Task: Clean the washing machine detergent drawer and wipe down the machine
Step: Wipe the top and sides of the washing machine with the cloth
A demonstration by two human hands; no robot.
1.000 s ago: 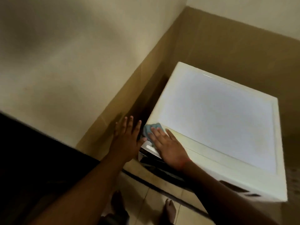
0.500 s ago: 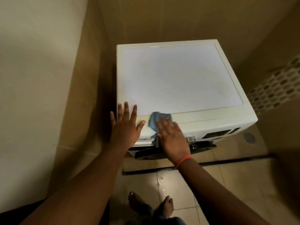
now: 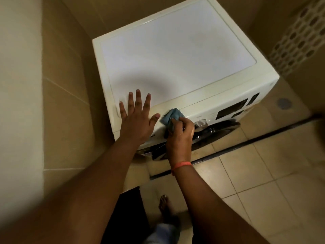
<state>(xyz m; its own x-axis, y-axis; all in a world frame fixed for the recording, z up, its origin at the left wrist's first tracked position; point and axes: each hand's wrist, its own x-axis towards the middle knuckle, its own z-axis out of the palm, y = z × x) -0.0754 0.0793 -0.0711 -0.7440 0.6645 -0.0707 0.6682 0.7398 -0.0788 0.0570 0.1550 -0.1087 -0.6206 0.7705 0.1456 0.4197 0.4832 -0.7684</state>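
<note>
A white front-loading washing machine (image 3: 175, 50) stands in a tiled corner, seen from above. My left hand (image 3: 136, 118) lies flat and spread on its front left top edge. My right hand (image 3: 179, 136) is closed around a bunched blue cloth (image 3: 171, 116), pressed against the upper front panel just left of the silver dial (image 3: 200, 124). The detergent drawer's front lies under my hands and I cannot tell whether it is pulled out. A dark display panel (image 3: 232, 110) sits right of the dial.
Beige tiled walls close in on the left and behind the machine. A perforated white screen (image 3: 299, 37) stands at the right. A dark floor channel (image 3: 255, 140) runs in front of the machine, with a round drain (image 3: 283, 103) beyond. My bare foot (image 3: 165, 205) stands on the floor tiles.
My right hand went from flat on the cloth at the top front edge to gripping it bunched against the front panel. The camera swung right and down. The left hand stayed put.
</note>
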